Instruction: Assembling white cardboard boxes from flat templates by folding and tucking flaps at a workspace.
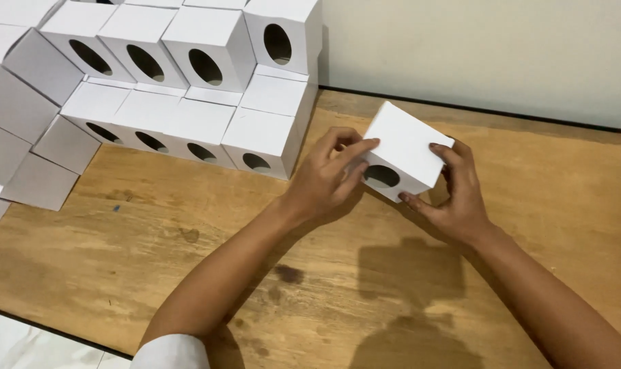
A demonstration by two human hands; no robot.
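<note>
White cardboard box [406, 147] with an oval cut-out sits clamped between my left hand [327, 181] and right hand [457, 195], lifted over the brown wooden table [187, 232] (tilted, hole toward me). Just left of it I see stacked white boxes [194, 82]; farther left, flat grey cardboard pieces [23, 137].

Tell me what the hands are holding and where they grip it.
A white cardboard box with an oval hole: the left hand grips its left edge, the right hand its right side and bottom corner.
</note>
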